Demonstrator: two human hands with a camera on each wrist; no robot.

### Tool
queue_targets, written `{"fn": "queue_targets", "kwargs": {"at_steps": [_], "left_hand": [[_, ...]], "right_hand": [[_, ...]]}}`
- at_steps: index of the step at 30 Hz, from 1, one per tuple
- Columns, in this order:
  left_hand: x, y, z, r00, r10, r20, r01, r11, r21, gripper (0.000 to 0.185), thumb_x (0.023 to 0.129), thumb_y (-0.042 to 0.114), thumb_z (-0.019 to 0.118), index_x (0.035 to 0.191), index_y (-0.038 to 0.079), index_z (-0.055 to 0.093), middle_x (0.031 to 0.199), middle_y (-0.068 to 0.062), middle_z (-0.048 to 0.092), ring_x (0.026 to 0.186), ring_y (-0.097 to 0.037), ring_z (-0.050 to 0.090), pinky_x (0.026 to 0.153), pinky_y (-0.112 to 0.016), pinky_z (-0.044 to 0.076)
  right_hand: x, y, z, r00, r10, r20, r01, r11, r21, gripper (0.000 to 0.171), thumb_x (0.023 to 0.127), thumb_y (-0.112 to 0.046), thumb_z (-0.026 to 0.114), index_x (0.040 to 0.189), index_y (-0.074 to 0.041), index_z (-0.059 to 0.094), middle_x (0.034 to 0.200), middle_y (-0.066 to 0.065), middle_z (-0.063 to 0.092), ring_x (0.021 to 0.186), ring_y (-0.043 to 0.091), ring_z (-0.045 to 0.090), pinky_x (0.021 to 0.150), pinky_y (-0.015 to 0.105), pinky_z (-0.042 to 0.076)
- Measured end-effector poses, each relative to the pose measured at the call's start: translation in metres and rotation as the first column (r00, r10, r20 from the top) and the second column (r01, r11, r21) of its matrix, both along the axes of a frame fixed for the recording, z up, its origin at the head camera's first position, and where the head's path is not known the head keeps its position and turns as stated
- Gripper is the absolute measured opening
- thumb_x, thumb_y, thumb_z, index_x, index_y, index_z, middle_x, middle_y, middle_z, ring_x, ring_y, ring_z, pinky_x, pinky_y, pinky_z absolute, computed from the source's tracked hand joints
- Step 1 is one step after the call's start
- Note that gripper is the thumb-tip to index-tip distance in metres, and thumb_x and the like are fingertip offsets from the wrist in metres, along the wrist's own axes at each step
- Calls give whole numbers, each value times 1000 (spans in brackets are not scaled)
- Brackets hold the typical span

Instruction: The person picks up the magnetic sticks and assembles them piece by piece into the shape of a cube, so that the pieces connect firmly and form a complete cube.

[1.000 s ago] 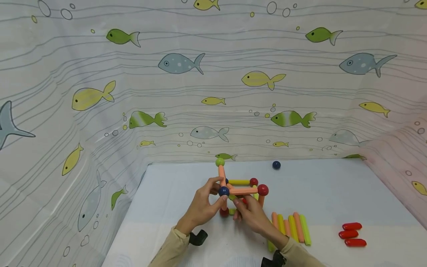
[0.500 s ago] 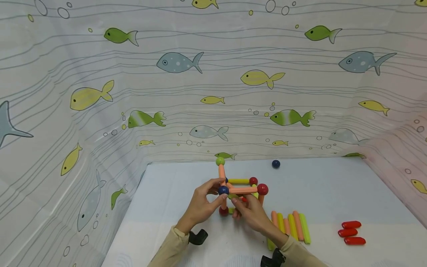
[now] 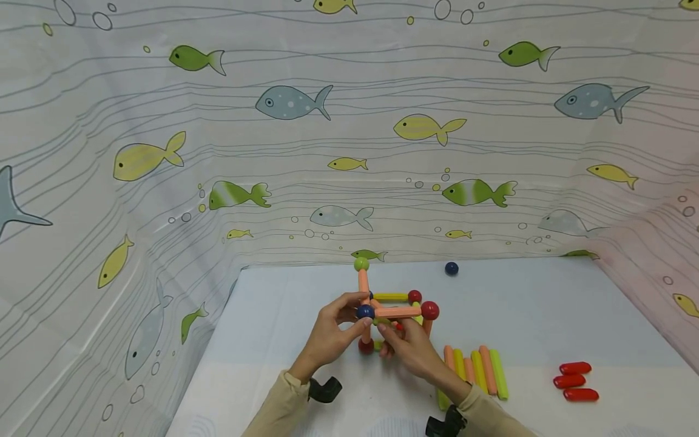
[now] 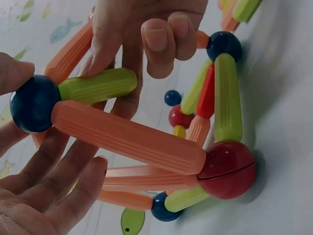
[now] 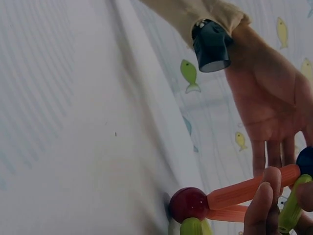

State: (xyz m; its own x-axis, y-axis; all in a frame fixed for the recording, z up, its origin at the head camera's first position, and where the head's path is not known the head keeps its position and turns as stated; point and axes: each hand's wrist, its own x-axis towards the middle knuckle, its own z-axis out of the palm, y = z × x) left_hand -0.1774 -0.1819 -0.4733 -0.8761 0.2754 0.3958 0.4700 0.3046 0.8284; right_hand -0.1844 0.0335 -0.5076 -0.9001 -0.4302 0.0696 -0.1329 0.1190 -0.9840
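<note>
Evidently I was mid-assembly: my left hand (image 3: 327,337) pinched the blue ball (image 3: 365,312) on the stick frame (image 3: 398,312) mid-table, my right hand (image 3: 409,352) seemingly gripping a green stick (image 4: 98,85); seating it needed steadiness.

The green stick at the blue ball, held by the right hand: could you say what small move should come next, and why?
Probably let go gently: the green stick, pinched by the right hand, already meets the blue ball, which the left hand steadies.
</note>
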Motion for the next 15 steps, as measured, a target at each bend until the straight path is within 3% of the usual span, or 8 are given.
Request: {"fn": "queue_targets", "kwargs": {"at_steps": [6,9,12,15], "left_hand": [[1,3,-1,1000,-8,26,8,1000,-9,39,103,17,72,141,16,64,133,-6,70,107,-17,72,92,-31,61],[1,4,-2,999,-9,34,10,1000,-17,38,104,18,69,141,12,64,132,-11,71,108,-17,71,93,-30,60],[2,5,-2,999,-12,34,13,1000,-21,37,105,17,68,140,7,64,131,-17,71,109,-17,71,94,-30,60],[1,6,-2,1000,-18,25,18,1000,-20,38,105,16,68,139,2,63,131,-20,70,109,-18,71,93,-30,60]], "right_hand": [[-1,3,-1,1000,18,13,-18,1000,20,55,109,-31,62,157,-8,46,101,24,68,72,33,72,71,26,61],[1,5,-1,1000,24,-7,-23,997,79,59,108,-32,64,157,-7,44,101,21,73,76,33,75,73,25,61],[7,12,3,994,20,-112,1,982,187,59,106,-26,68,156,-4,45,123,21,72,84,26,77,77,23,61],[18,21,10,966,12,-259,69,952,300,53,103,-18,71,150,-2,52,136,22,67,89,15,75,80,24,61]]}}
